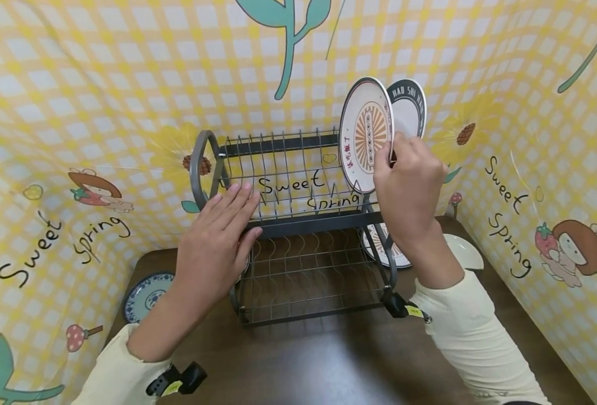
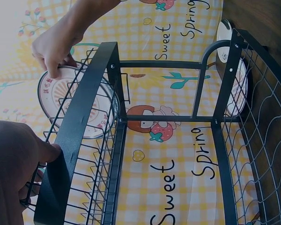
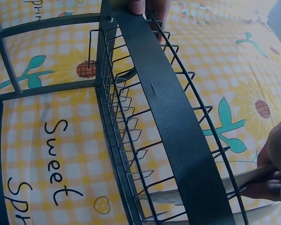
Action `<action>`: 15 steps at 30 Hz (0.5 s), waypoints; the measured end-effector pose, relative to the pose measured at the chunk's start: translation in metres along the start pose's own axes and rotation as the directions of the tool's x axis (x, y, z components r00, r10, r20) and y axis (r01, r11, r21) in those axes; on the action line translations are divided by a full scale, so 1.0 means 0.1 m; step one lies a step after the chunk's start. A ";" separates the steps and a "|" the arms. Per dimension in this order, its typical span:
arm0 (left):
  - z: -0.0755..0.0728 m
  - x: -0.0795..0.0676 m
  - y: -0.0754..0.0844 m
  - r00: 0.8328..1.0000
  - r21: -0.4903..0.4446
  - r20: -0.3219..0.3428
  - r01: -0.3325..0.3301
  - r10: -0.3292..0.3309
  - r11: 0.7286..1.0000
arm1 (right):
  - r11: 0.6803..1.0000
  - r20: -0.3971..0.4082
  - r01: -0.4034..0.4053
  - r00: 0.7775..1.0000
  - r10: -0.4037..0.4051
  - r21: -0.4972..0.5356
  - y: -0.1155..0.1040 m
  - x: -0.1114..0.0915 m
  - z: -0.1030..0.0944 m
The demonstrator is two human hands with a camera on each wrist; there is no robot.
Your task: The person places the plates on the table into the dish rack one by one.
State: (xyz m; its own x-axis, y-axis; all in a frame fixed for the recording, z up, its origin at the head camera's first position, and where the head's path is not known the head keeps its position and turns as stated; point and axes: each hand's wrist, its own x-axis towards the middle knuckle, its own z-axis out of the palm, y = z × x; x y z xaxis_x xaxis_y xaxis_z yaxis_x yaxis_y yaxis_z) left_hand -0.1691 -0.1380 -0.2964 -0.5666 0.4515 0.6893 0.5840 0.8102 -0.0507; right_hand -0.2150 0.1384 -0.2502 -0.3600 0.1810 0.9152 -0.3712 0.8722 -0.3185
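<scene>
A grey metal dish rack [image 1: 319, 222] with two tiers stands on the table. At its upper right, my right hand [image 1: 410, 185] pinches the rim of an upright white plate [image 1: 360, 135] with an orange sunburst print. The plate's lower edge sits among the wires. A second plate [image 1: 408, 109] with a dark green lettered rim stands behind it, partly hidden. My left hand [image 1: 220, 233] holds the rack's upper front rail near its left end. The left thumb lies on the rail's outer face [image 2: 49, 152], with the other fingers over the wires inside.
A blue-patterned plate [image 1: 147, 295] lies at the left on the brown table [image 1: 308, 360]. Another sunburst plate [image 1: 384, 253] is at the lower tier's right end. A pale dish [image 1: 462, 251] lies to the right. Yellow checked cloth [image 1: 141, 101] hangs around the back and sides.
</scene>
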 end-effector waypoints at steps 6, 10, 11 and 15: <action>0.00 0.01 -0.01 1.000 0.003 -0.009 -0.006 0.006 1.000 | 0.998 0.075 -0.016 0.997 0.020 -0.058 -0.01 0.03 -0.02; 0.01 0.00 -0.01 1.000 0.003 -0.016 -0.007 0.007 1.000 | 0.995 0.125 -0.025 0.992 0.036 -0.094 0.01 0.04 -0.03; 0.01 0.00 -0.01 1.000 0.002 -0.016 -0.007 0.007 1.000 | 0.995 0.135 -0.031 0.990 0.044 -0.096 0.01 0.04 -0.03; 0.01 0.00 -0.01 1.000 0.003 -0.009 -0.002 0.002 1.000 | 0.991 0.173 -0.046 0.982 0.069 -0.129 0.00 0.05 -0.04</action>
State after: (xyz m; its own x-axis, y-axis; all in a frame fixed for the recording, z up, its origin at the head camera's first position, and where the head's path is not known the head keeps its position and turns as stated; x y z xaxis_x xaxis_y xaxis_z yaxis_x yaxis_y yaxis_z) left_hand -0.1697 -0.1383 -0.2970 -0.5600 0.4497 0.6958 0.5833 0.8104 -0.0543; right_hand -0.2132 0.1414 -0.2451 -0.5275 0.1590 0.8345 -0.2404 0.9142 -0.3262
